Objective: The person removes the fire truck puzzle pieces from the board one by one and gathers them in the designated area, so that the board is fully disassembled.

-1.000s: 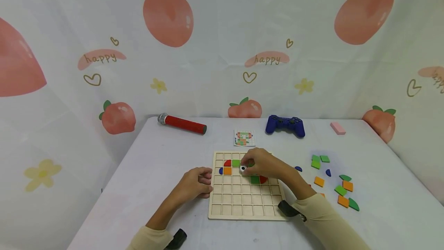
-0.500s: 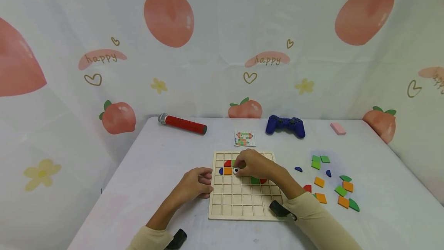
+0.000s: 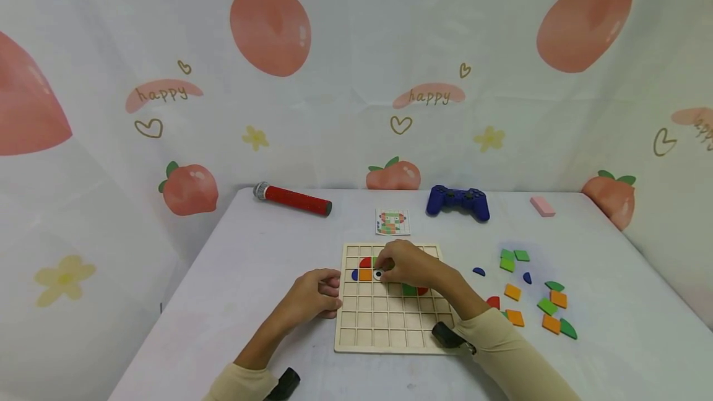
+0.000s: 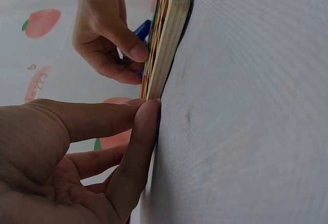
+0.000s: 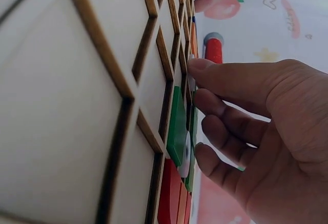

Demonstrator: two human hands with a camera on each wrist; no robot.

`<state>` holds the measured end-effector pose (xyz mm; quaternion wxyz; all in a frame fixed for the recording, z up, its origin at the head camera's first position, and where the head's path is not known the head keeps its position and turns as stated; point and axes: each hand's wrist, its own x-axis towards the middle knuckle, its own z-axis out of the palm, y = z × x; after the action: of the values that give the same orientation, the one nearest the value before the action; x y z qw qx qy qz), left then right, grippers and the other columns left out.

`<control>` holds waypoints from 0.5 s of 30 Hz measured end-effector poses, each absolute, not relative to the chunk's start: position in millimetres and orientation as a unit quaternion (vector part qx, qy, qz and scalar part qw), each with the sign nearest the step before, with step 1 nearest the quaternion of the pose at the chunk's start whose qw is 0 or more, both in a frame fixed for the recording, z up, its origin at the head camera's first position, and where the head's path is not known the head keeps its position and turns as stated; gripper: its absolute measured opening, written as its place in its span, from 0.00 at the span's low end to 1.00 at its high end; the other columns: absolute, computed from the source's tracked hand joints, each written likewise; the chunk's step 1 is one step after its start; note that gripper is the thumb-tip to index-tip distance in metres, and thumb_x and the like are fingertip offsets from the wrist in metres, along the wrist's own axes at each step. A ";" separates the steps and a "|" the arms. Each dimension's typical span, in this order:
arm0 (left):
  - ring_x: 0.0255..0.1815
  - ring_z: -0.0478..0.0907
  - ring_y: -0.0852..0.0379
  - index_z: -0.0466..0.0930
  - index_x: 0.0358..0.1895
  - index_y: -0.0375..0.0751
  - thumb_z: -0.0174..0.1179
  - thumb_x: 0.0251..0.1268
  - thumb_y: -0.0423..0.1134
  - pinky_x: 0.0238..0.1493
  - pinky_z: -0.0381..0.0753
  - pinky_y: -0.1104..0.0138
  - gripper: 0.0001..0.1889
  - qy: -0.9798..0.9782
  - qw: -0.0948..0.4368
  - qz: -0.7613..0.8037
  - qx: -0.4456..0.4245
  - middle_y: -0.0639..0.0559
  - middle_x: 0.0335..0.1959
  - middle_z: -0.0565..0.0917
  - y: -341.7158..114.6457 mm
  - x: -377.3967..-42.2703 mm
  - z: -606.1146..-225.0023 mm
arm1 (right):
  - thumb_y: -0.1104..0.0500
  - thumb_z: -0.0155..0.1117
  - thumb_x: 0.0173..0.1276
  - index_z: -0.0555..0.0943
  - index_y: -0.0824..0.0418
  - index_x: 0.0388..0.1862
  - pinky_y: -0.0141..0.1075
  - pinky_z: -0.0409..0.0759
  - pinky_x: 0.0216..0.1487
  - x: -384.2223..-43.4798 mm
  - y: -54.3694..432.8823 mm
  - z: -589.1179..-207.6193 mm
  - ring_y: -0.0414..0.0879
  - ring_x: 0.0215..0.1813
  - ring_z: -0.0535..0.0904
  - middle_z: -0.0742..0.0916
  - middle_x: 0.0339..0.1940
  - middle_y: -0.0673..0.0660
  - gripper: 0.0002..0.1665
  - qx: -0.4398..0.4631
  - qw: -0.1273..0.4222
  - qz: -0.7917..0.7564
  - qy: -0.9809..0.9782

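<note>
A pale wooden grid board (image 3: 388,320) lies on the table, its left edge pinched between the thumb and fingers of my left hand (image 3: 311,294). Over its upper part, my right hand (image 3: 411,263) pinches a round white eye tile (image 3: 378,275) at the cell right of an orange square (image 3: 364,275). A blue half-round tile (image 3: 354,275) and a red quarter-round tile (image 3: 365,262) sit close by. In the right wrist view, a green tile (image 5: 177,129), a second white round tile (image 5: 186,155) and a red tile (image 5: 168,193) show on the board. My right hand hides some upper cells from the head view.
Behind the board lies a pattern card (image 3: 392,222). Farther back are a red microphone (image 3: 295,198), a blue game controller (image 3: 458,202) and a pink block (image 3: 543,206). Several loose tiles, among them an orange square (image 3: 512,291), are scattered to the right.
My right hand has moved left across the board with the eye tile, from near the middle to beside the orange square, then lowered slightly. My left hand stays at the board's edge.
</note>
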<state>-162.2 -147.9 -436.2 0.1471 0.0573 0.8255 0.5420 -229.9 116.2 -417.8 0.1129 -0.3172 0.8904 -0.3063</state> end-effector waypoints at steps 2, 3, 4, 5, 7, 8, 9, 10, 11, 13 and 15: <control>0.45 0.81 0.53 0.75 0.68 0.27 0.72 0.60 0.23 0.38 0.93 0.61 0.31 0.825 0.147 0.542 0.058 0.42 0.51 0.81 -148.0 -162.2 -436.3 | 0.60 0.76 0.69 0.91 0.59 0.46 0.37 0.84 0.50 -229.9 115.6 -417.7 0.41 0.46 0.81 0.88 0.43 0.49 0.08 -0.320 0.113 -0.306 0.890; 0.45 0.81 0.53 0.75 0.68 0.27 0.72 0.60 0.23 0.38 0.93 0.61 0.31 0.825 0.147 0.542 0.058 0.42 0.51 0.81 -148.0 -162.2 -436.4 | 0.60 0.76 0.70 0.91 0.58 0.46 0.37 0.84 0.50 -230.0 115.3 -417.8 0.40 0.45 0.81 0.88 0.43 0.49 0.08 -0.320 0.113 -0.305 0.890; 0.45 0.81 0.53 0.75 0.68 0.28 0.72 0.60 0.23 0.38 0.93 0.61 0.31 0.825 0.147 0.542 0.058 0.42 0.51 0.81 -148.1 -162.2 -436.4 | 0.60 0.76 0.70 0.91 0.58 0.46 0.36 0.84 0.50 -230.0 115.1 -417.9 0.40 0.45 0.81 0.88 0.43 0.49 0.08 -0.320 0.114 -0.306 0.890; 0.45 0.81 0.53 0.76 0.68 0.28 0.72 0.60 0.23 0.38 0.93 0.61 0.31 0.825 0.147 0.543 0.057 0.42 0.51 0.81 -148.2 -162.1 -436.5 | 0.60 0.76 0.70 0.91 0.59 0.46 0.36 0.84 0.50 -230.0 115.0 -417.9 0.40 0.45 0.81 0.88 0.43 0.49 0.08 -0.320 0.115 -0.307 0.889; 0.45 0.81 0.53 0.76 0.68 0.28 0.72 0.60 0.23 0.38 0.93 0.61 0.31 0.824 0.147 0.544 0.057 0.42 0.51 0.81 -148.3 -162.0 -436.7 | 0.61 0.76 0.70 0.90 0.59 0.46 0.36 0.84 0.50 -230.0 115.1 -418.6 0.40 0.45 0.81 0.88 0.43 0.49 0.08 -0.318 0.117 -0.311 0.888; 0.45 0.81 0.53 0.76 0.68 0.28 0.72 0.60 0.23 0.38 0.93 0.61 0.31 0.824 0.147 0.543 0.057 0.42 0.51 0.81 -148.3 -161.9 -436.7 | 0.61 0.76 0.69 0.90 0.59 0.47 0.36 0.84 0.49 -229.9 115.3 -418.9 0.40 0.45 0.81 0.88 0.43 0.49 0.08 -0.318 0.117 -0.313 0.887; 0.45 0.81 0.53 0.75 0.69 0.28 0.72 0.60 0.23 0.38 0.93 0.61 0.31 0.824 0.147 0.544 0.056 0.42 0.51 0.81 -148.2 -161.8 -436.5 | 0.61 0.76 0.69 0.90 0.59 0.47 0.36 0.84 0.49 -229.9 115.6 -419.2 0.40 0.45 0.81 0.88 0.43 0.49 0.09 -0.317 0.118 -0.315 0.887; 0.45 0.81 0.53 0.75 0.69 0.28 0.72 0.60 0.23 0.38 0.93 0.61 0.31 0.824 0.147 0.544 0.056 0.42 0.51 0.81 -148.1 -161.7 -436.4 | 0.61 0.76 0.69 0.90 0.60 0.47 0.35 0.84 0.49 -229.7 116.0 -419.5 0.40 0.45 0.81 0.88 0.44 0.50 0.09 -0.317 0.118 -0.317 0.886; 0.45 0.81 0.53 0.75 0.69 0.28 0.72 0.60 0.23 0.38 0.93 0.61 0.31 0.824 0.147 0.544 0.056 0.42 0.51 0.81 -148.0 -161.7 -436.2 | 0.61 0.76 0.69 0.90 0.60 0.48 0.35 0.84 0.49 -229.5 116.5 -419.9 0.40 0.45 0.81 0.88 0.44 0.50 0.10 -0.317 0.118 -0.318 0.886; 0.45 0.81 0.53 0.75 0.69 0.27 0.72 0.60 0.23 0.38 0.93 0.61 0.31 0.823 0.147 0.545 0.057 0.42 0.51 0.81 -147.7 -161.6 -435.7 | 0.61 0.76 0.69 0.90 0.60 0.49 0.35 0.84 0.50 -228.7 117.6 -419.8 0.40 0.46 0.81 0.89 0.45 0.50 0.11 -0.315 0.116 -0.319 0.886; 0.45 0.81 0.53 0.75 0.69 0.27 0.72 0.60 0.23 0.38 0.93 0.61 0.31 0.823 0.148 0.546 0.057 0.42 0.51 0.81 -147.5 -161.5 -435.4 | 0.60 0.77 0.69 0.90 0.60 0.50 0.36 0.85 0.51 -227.6 119.0 -419.5 0.41 0.47 0.82 0.89 0.46 0.50 0.12 -0.314 0.113 -0.321 0.887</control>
<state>-161.5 -147.5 -435.4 0.1476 0.0574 0.8229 0.5456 -227.6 119.0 -419.5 0.1130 -0.3139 0.8865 -0.3205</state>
